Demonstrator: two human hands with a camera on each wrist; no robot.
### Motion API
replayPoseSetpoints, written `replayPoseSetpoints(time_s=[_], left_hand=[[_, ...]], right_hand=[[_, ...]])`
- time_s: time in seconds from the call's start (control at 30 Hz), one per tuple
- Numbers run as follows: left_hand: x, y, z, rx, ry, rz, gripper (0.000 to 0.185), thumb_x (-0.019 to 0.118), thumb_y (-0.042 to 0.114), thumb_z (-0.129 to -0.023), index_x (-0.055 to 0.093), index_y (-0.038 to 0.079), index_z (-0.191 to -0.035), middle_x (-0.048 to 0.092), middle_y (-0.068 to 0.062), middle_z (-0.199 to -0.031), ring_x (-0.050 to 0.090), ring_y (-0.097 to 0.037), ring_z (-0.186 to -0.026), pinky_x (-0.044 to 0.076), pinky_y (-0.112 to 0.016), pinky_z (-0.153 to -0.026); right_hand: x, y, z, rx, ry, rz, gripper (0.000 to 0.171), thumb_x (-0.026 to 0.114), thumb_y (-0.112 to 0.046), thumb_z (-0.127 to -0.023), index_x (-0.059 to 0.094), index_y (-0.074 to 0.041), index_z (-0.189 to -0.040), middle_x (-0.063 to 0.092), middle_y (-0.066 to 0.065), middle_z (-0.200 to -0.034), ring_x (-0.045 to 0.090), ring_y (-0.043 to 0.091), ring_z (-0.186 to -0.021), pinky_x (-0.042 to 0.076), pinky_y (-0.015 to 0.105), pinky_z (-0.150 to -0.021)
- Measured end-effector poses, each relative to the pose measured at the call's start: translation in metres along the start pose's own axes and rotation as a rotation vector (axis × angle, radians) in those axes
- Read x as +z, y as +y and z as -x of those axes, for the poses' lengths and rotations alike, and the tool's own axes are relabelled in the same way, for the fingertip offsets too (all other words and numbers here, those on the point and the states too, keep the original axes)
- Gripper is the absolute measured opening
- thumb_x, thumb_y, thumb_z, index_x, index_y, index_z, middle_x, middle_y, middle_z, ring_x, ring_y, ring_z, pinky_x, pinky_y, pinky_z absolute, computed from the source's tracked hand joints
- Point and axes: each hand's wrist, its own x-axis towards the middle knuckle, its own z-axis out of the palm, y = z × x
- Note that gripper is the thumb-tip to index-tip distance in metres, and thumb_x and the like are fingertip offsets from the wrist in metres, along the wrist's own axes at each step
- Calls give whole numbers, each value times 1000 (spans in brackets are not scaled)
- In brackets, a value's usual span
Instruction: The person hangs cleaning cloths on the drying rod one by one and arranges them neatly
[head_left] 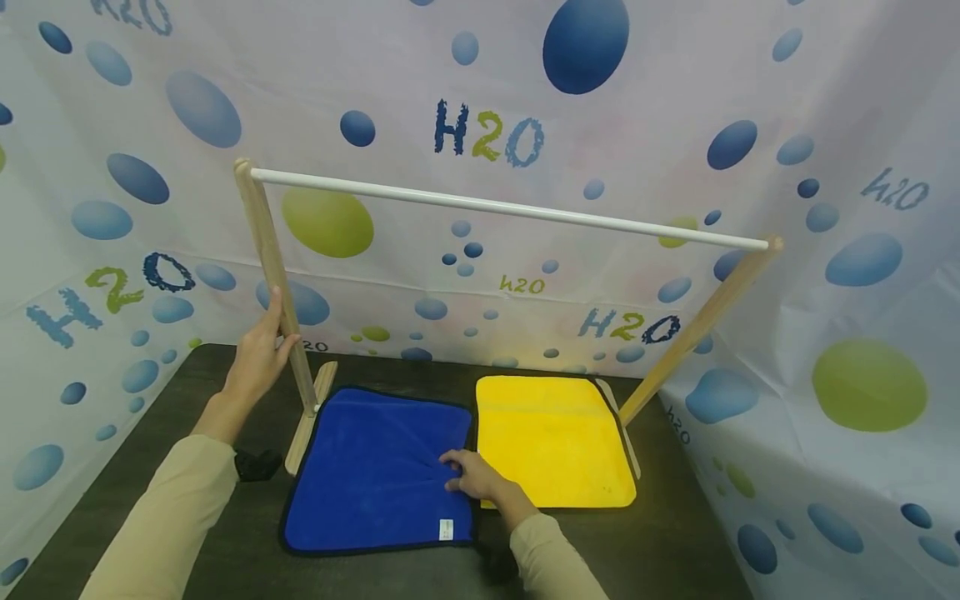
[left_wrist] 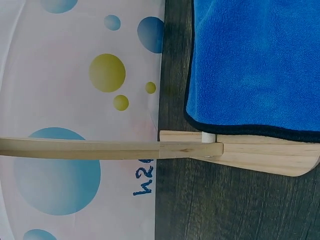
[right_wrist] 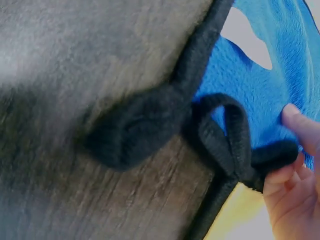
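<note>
Nearest my head camera, my right hand [head_left: 474,477] pinches the blue cloth [head_left: 367,475] near its right edge, left of the table's [head_left: 652,550] middle. The yellow cloth [head_left: 555,442] lies just beside it, towards the table's right edge. Further off, my left hand [head_left: 255,358] grips the left wooden post [head_left: 267,237] near the far left corner; a white bar [head_left: 510,209] spans to the right post [head_left: 700,325], before a printed curtain [head_left: 405,50].

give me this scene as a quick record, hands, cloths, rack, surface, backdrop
left hand: holds the left wooden post with the left hand
right hand: right hand pinches the blue cloth near its right edge
blue cloth: dark edging, white tag near its lower right corner, creased by the fingers
yellow cloth: yellow cloth lies right of the blue one
rack: white bar joins the left post to the right wooden post
surface: dark table
backdrop: bubble-and-H2O-print sheet
</note>
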Motion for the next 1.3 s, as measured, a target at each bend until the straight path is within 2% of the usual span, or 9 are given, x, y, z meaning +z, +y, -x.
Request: replayPoseSetpoints(time_s=[0.23, 0.43, 0.57, 0.7, 0.83, 0.97, 1.17, 1.3], left_hand=[[1, 1, 1, -5, -3, 6, 100, 65, -18, -72, 9, 13, -148, 53, -31, -86, 54, -41, -68, 48, -52, -57], [0, -1, 2, -10, 19, 14, 100, 65, -18, -71, 10, 15, -148, 54, -33, -90, 56, -45, -72, 49, -54, -59], [0, -1, 1, -8, 21, 21, 102, 65, -18, -71, 9, 17, -148, 54, -35, -93, 56, -46, -74, 49, -54, -60], [1, 0, 1, -15, 24, 28, 101, 65, -18, -71, 10, 16, -148, 54, -36, -95, 56, -46, -75, 49, -54, -61], [1, 1, 1, -27, 24, 35, 98, 66, -17, -71, 12, 14, -148, 53, -36, -97, 56, -47, -76, 49, -55, -62], [1, 1, 1, -35, 19, 42, 98, 65, -18, -72, 12, 13, -147, 53, -36, -99, 56, -47, -76, 49, -55, -63], [1, 0, 2, -55, 9, 49, 95, 65, -17, -72, 13, 11, -147, 53, -37, -100, 56, -47, -78, 49, -55, -64], [2, 1, 2, -72, 5, 51, 94, 64, -18, -73, 14, 11, -147, 52, -37, -104, 57, -48, -79, 49, -55, -64]], right_hand=[[-7, -3, 2, -64, 14, -273, 36, 65, -6, -83, 57, -4, -118, 49, 3, -91, 45, 16, -81, 41, 24, -69], [-15, -16, 3, -117, 23, -413, 40, 62, -8, -86, 53, -3, -124, 52, 8, -107, 45, 15, -83, 42, 22, -71], [-23, -25, 7, -119, 21, -488, 41, 60, -6, -87, 50, -1, -126, 50, 9, -99, 45, 13, -69, 43, 20, -61], [-34, -36, 14, -145, 25, -541, 40, 59, -5, -88, 49, 2, -126, 52, 5, -90, 45, 12, -60, 45, 23, -57], [-51, -53, 27, -178, 26, -577, 39, 57, -3, -89, 47, 5, -125, 56, 5, -90, 50, 12, -65, 48, 27, -61], [-65, -67, 37, -199, 33, -583, 40, 55, -1, -89, 45, 7, -126, 57, 6, -93, 52, 12, -71, 48, 22, -64], [-79, -75, 41, -263, 45, -633, 41, 52, 6, -88, 41, 11, -128, 56, 16, -101, 56, 10, -80, 52, 20, -77], [-84, -71, 38, -305, 62, -652, 41, 50, 8, -89, 40, 11, -128, 55, 20, -103, 57, 9, -80, 52, 21, -78]])
